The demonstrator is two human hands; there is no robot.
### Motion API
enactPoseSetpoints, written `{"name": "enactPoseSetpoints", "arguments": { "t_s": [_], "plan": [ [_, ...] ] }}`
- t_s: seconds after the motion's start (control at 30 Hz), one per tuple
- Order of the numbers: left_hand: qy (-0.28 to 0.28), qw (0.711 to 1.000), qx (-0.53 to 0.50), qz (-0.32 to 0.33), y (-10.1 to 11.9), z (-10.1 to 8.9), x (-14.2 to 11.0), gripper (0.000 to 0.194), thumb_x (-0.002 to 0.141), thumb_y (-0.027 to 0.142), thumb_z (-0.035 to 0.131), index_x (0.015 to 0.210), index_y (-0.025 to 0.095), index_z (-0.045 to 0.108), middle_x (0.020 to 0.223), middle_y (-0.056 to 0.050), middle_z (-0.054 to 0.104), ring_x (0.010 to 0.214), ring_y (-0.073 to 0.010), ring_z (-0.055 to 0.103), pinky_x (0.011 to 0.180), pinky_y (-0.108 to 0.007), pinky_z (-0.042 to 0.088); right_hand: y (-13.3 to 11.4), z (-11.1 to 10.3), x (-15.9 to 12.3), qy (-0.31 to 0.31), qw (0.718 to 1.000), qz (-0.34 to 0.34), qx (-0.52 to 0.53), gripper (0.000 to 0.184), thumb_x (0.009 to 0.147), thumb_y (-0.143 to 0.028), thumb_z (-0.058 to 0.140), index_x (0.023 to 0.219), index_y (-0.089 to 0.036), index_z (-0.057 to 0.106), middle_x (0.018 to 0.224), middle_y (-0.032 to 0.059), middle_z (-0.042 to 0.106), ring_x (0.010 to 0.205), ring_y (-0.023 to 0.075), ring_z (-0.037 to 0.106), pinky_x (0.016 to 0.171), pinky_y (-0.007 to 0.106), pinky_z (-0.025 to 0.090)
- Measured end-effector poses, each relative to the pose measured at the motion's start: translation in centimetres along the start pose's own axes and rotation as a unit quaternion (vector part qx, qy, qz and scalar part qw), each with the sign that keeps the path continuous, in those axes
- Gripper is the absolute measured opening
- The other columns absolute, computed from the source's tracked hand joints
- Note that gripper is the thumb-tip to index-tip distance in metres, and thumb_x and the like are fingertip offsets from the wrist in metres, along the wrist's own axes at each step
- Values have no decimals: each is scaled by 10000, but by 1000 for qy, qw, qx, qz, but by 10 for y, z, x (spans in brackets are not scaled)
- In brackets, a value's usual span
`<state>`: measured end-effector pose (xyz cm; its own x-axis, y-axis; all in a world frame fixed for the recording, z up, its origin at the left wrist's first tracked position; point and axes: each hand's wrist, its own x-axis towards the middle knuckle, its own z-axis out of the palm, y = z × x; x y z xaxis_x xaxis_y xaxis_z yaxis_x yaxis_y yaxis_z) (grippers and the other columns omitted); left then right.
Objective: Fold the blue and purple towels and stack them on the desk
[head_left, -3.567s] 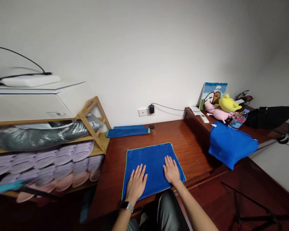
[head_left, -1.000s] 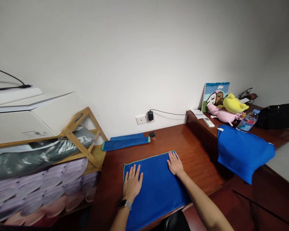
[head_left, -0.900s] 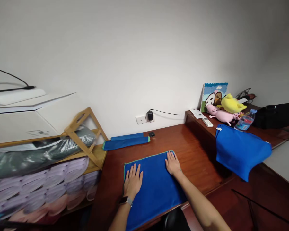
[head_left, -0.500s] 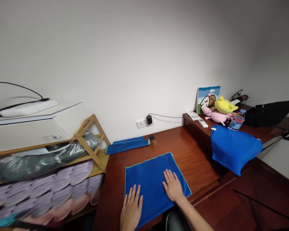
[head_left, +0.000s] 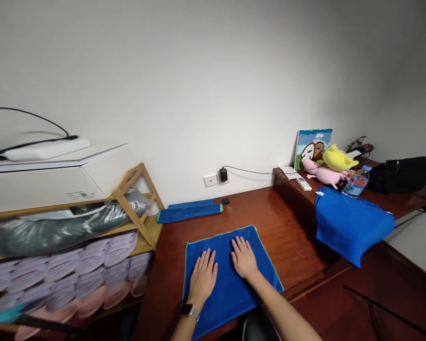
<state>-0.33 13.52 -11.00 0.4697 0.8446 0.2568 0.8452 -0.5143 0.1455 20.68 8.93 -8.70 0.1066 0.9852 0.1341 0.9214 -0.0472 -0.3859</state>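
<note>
A blue cloth [head_left: 227,293] with a light green edge lies spread flat on the reddish-brown wooden desk [head_left: 270,215]. My left hand [head_left: 203,277] rests palm down on its left part, fingers stretched out, a watch on the wrist. On the cloth's upper middle lies my right hand [head_left: 244,258], also flat with its fingers a little apart. Neither hand grips anything. Behind them, near the wall, two folded blue cloths [head_left: 190,214] lie side by side. Another blue cloth [head_left: 351,222] hangs over the edge of the raised shelf at the right.
On the raised shelf are a water bottle [head_left: 357,181], a remote control [head_left: 303,183], pink [head_left: 324,175] and yellow [head_left: 339,157] plush toys, a picture [head_left: 312,147] and a black bag [head_left: 401,175]. To the left, a wooden rack [head_left: 152,232] holds several slippers [head_left: 120,248] and a white box [head_left: 39,187].
Both hands have slid forward over the cloth, away from me; the right one also moved slightly left. The left wrist with its watch has come into view. The cloth stays flat.
</note>
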Motion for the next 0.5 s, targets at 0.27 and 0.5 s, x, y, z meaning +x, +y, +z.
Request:
{"name": "enactPoseSetpoints", "arguments": {
  "t_s": [0.27, 0.5],
  "plan": [
    [-14, 998, 19, -67, -32, 24, 43, 607, 1052, 483, 352, 1608, 257, 435, 1699, -97, 404, 1575, -284, 379, 1299, -551, 275, 25, 17, 50, -27, 999, 33, -15, 645, 1103, -462, 250, 1679, -177, 304, 1737, 85, 261, 1630, 234, 187, 1326, 470, 106],
    [30, 992, -4, -119, -73, 21, 26, 666, 1024, 472, 323, 1587, 143, 462, 1686, -150, 437, 1576, -292, 371, 1293, -498, 298, 89, -11, 47, -48, 991, 121, -42, 668, 1092, -427, 225, 1691, -133, 250, 1750, 76, 213, 1639, 210, 134, 1327, 449, 95]
  ]
}}
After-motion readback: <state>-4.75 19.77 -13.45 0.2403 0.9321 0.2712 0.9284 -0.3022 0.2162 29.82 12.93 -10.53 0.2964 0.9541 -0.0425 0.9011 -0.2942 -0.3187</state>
